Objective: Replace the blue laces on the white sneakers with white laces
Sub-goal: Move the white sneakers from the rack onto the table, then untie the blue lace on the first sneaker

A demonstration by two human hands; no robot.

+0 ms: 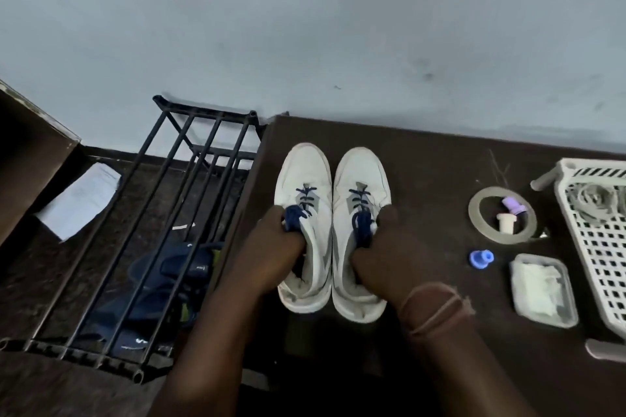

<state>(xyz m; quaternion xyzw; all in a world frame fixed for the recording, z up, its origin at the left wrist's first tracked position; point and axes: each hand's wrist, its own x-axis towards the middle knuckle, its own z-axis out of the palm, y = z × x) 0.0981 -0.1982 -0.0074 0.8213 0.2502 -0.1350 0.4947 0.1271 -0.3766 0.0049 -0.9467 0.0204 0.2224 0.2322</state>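
Note:
Two white sneakers stand side by side on the dark table (423, 179), toes pointing away from me. The left sneaker (305, 173) and the right sneaker (364, 176) both carry blue laces (306, 196), bunched near the tongues. My left hand (271, 247) grips the left sneaker at its opening, fingers reaching inside beside the lace bundle. My right hand (389, 247) grips the right sneaker the same way. A shallow tray (572, 311) at the right holds white material that may be white laces; I cannot tell for sure.
A tape ring (474, 213) with two small caps inside lies right of the shoes, a blue cap (481, 259) beside it. A white slotted basket (596, 247) stands at the far right. Left of the table is a black shoe rack (189, 152) with dark shoes beneath.

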